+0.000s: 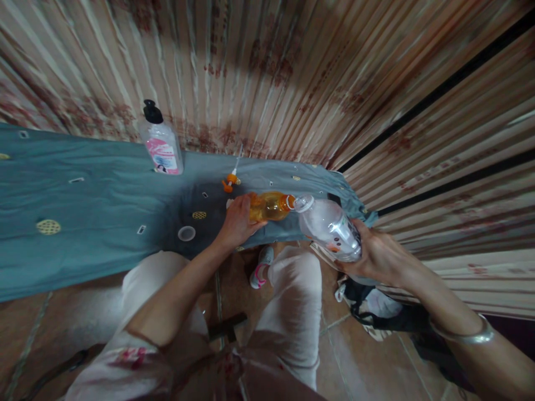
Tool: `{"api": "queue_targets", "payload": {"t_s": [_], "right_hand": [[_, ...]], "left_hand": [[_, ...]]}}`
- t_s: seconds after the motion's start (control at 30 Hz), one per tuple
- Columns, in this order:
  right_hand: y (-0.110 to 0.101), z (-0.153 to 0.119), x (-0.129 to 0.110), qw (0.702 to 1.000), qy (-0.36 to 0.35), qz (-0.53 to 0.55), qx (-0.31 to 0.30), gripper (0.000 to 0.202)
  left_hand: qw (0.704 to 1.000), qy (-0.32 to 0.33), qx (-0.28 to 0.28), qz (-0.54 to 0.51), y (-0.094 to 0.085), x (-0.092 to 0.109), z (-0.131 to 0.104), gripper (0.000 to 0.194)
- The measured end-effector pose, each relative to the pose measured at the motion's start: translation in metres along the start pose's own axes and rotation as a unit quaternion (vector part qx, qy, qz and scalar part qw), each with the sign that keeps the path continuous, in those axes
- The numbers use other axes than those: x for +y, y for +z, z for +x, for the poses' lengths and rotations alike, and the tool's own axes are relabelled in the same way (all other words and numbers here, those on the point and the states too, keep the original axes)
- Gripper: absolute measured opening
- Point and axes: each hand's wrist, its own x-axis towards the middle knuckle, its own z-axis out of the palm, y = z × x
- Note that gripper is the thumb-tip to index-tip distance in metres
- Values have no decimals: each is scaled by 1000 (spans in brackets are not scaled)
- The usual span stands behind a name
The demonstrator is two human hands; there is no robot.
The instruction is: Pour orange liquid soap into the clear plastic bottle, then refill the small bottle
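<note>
My left hand [239,221] is wrapped round an amber see-through bottle [273,206], tilted with its neck toward the right. Its open mouth meets or nearly meets the mouth of a large clear plastic bottle [324,220]; I cannot tell whether they touch. Around the lower part of that clear bottle my right hand [371,253] is closed, holding it tilted with its neck toward the upper left. An orange pump top [229,181] with a white tube lies on the blue-green cloth behind my left hand. A round whitish cap [186,233] rests on the cloth, left of my left wrist.
A pump bottle [163,145] with black top and pink label stands at the back left on the patterned cloth [104,206]. Pleated curtains [251,72] hang close behind. A small dark object [334,197] lies near the cloth's right end. Below right, a bag [376,306] sits on the tiled floor.
</note>
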Motion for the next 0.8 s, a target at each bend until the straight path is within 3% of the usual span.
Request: {"api": "queue_targets", "payload": {"t_s": [0.8], "right_hand": [[12, -6, 6, 1000, -7, -3, 7, 76]], "left_hand": [[999, -3, -30, -10, -6, 8, 1, 71]]}}
